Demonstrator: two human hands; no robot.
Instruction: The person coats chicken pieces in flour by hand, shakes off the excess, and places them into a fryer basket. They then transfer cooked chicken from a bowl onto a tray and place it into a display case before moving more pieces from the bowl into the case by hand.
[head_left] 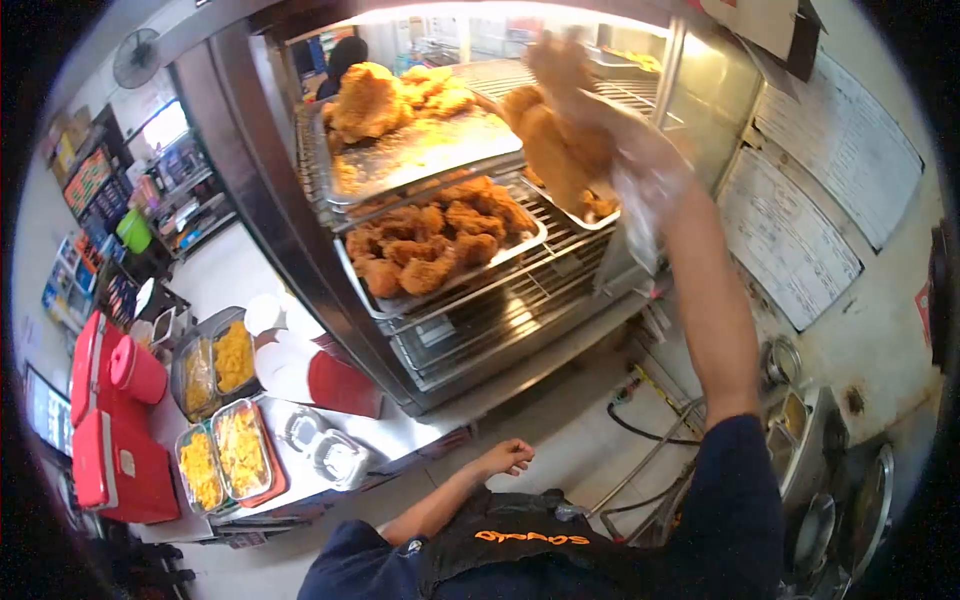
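Note:
My right hand, in a thin clear plastic glove, is raised into the glass-sided warming cabinet and blurred by motion. It seems closed on a large flat golden-brown piece of fried chicken; the exact hold is smeared. Beside it, a metal tray on the upper rack bears large fried pieces. A lower tray is heaped with smaller fried chicken pieces, and another tray shows partly beneath my right hand. My left hand hangs in front of my apron, fingers curled, with nothing visible in it.
The cabinet's metal post stands at left. On the counter are containers of yellow food, a red-and-white bucket, clear lidded boxes and red coolers. Pans and hoses are at right.

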